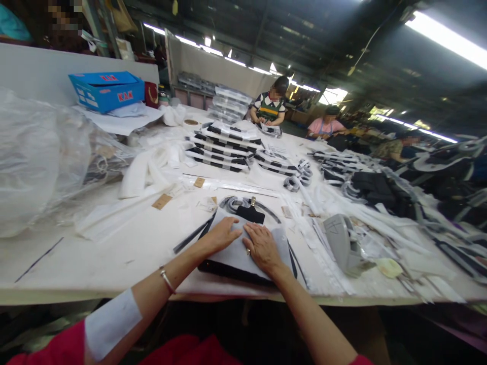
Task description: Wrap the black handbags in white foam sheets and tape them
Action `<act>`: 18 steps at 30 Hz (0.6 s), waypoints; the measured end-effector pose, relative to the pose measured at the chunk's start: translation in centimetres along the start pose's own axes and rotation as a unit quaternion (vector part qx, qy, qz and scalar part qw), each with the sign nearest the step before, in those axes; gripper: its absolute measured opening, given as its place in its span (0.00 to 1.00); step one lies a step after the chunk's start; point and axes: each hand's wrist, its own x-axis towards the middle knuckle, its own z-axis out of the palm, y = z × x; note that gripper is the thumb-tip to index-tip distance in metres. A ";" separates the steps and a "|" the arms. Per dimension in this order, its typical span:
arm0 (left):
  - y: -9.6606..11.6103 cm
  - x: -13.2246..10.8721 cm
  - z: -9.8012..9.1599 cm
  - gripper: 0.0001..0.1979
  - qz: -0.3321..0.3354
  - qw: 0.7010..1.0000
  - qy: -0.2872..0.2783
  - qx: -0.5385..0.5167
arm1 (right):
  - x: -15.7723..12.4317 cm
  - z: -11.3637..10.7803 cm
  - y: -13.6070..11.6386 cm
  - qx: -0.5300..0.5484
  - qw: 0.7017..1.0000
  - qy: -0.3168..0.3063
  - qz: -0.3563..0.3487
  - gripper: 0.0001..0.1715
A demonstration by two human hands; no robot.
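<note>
A black handbag [232,271] lies flat near the table's front edge, its strap and metal clasp [253,202] showing at the far side. A pale grey sheet [228,253] covers most of the bag. My left hand [223,234] rests on the sheet's upper left part, fingers stretched out. Beside it, my right hand [262,246] lies flat on the sheet with its fingers extended and a ring on one finger. Neither hand grips anything. Dark straps curve around the bag on both sides.
Stacks of wrapped black-and-white bags [224,147] stand farther back. A grey tape dispenser [338,243] is at the right, clear plastic wrapping [41,162] at the left. Brown tags [162,201] and a blue box [108,91] lie beyond. Co-workers [270,104] work across the table.
</note>
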 end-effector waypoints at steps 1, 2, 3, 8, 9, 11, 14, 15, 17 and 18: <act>0.1 0.5 -0.1 0.15 0.015 1.000 -0.011 0.015 | 0.0 0.1 0.0 0.000 1.000 0.010 -0.002 0.23; 0.4 1.0 -0.1 0.12 0.030 0.999 -0.021 0.033 | -0.1 0.3 0.1 0.004 1.000 0.019 -0.004 0.23; 0.9 1.4 0.2 0.10 0.042 0.997 -0.029 0.052 | -0.1 0.3 0.1 0.012 1.000 0.025 -0.004 0.23; 2.9 2.7 2.4 0.14 0.057 0.987 -0.008 0.148 | -0.1 0.3 0.2 0.051 0.998 0.034 0.008 0.22; 2.9 2.6 2.8 0.15 0.060 0.985 0.003 0.163 | -0.1 0.3 0.1 0.053 0.998 0.038 0.014 0.21; 2.4 2.2 3.4 0.16 0.074 0.978 0.030 0.192 | 0.0 0.3 0.0 0.053 0.997 0.051 0.024 0.19; 1.1 1.4 3.7 0.16 0.094 0.966 0.094 0.222 | 0.1 0.5 -0.1 0.051 0.996 0.071 0.033 0.19; 0.8 1.3 3.6 0.15 0.098 0.963 0.110 0.226 | 0.1 0.6 -0.1 0.050 0.995 0.075 0.034 0.19; 0.6 1.1 3.5 0.14 0.098 0.963 0.118 0.222 | 0.2 0.6 -0.2 0.049 0.995 0.079 0.039 0.18; 0.7 1.1 3.4 0.13 0.097 0.965 0.115 0.215 | 0.2 0.6 -0.2 0.046 0.995 0.079 0.042 0.18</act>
